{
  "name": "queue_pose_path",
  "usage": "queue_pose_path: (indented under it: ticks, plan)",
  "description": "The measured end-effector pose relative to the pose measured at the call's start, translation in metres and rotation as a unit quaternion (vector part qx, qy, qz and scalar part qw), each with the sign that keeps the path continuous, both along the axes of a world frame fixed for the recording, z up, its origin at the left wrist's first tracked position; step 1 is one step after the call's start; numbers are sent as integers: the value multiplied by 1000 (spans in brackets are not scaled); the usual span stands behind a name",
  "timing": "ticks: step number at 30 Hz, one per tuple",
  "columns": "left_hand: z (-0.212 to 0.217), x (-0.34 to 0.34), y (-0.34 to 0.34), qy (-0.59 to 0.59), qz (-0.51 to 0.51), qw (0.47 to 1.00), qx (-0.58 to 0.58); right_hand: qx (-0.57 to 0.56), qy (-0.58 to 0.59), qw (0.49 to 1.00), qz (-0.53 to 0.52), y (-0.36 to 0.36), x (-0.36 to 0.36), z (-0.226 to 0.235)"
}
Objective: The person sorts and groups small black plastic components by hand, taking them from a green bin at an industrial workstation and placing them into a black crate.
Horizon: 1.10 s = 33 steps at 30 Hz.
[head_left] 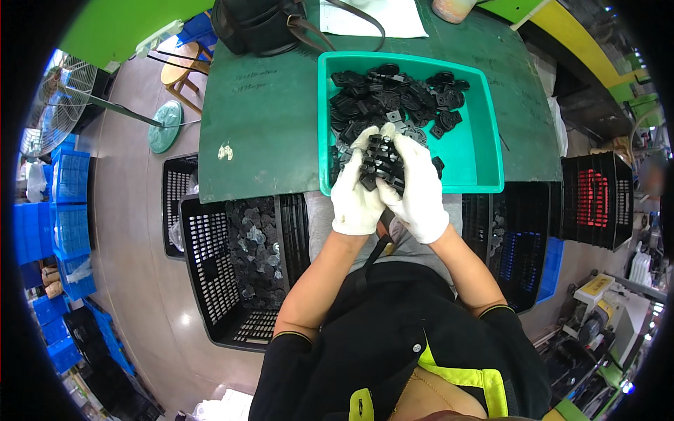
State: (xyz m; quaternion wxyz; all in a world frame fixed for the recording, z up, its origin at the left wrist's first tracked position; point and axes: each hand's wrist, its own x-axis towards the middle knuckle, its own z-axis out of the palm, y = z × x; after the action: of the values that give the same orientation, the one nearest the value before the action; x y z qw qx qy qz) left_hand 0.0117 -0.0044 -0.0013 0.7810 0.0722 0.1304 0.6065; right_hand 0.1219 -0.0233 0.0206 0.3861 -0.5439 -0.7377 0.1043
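Both my hands wear white gloves and meet over the near edge of a teal tray (484, 151). My left hand (356, 200) and my right hand (423, 189) together grip a stack of black plastic parts (381, 163), held between the fingers of both. The tray holds a heap of loose black plastic parts (393, 98), mostly at its far left and middle. The tray rests on a dark green table (260, 119).
A black perforated crate (210, 274) with several dark parts stands at my left below the table. More black crates (523, 245) stand at my right. A black bag (260, 28) and a white sheet (379, 17) lie at the table's far edge. Blue crates (70, 203) stack at far left.
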Motion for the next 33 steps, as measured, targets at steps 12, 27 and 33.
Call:
queue_pose_path:
  ticks: [12,27,33]
  plan:
    - [-11,2,1,-26,2,1000,-2,-64,678,730,-50,-39,119,11]
    - [5,5,1,-70,11,996,-57,-94,482,652,-578,-182,326,-164]
    - [8,4,-1,-68,33,991,-110,12,184,919,-349,-56,169,-12]
